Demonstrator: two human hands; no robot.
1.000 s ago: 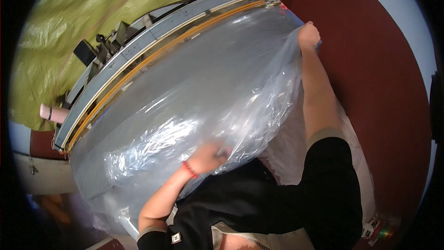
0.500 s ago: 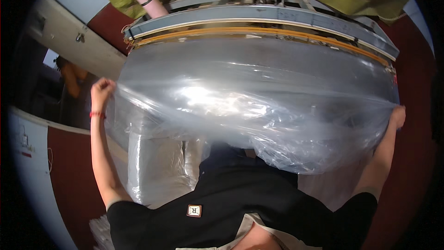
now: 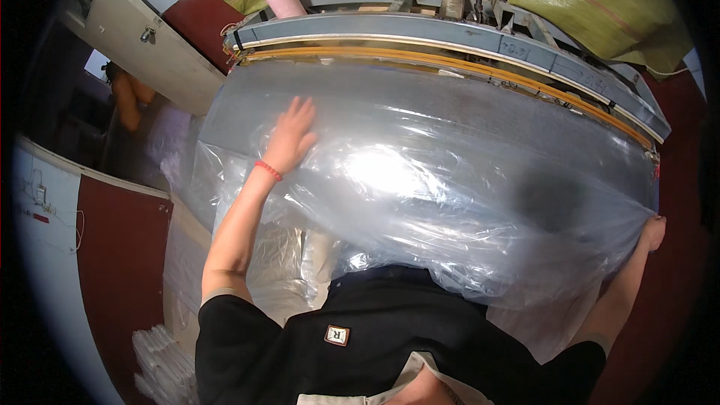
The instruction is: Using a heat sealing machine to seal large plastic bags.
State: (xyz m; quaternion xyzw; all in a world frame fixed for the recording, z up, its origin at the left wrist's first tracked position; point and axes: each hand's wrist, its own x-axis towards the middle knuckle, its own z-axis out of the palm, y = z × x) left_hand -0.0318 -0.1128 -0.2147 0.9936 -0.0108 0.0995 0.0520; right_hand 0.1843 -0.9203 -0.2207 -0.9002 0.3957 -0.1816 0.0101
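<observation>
Right hand (image 3: 656, 232) at 3 o'clock is pinching the edge of clear plastic film (image 3: 450, 210) draping across centre.
Left hand (image 3: 291, 137), no longer gripping film, is hovering or resting fingers-spread at 10; right's holding alone. Blue-grey metal frame (image 3: 390, 21) standing at 12.

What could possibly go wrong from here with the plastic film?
The left hand is open over the plastic film, with no grip on it, so that side might slide. The film is creased in front of the black shirt, so folds could get pressed in. The right hand grasps its right edge; a hard pull might tear it there.
</observation>
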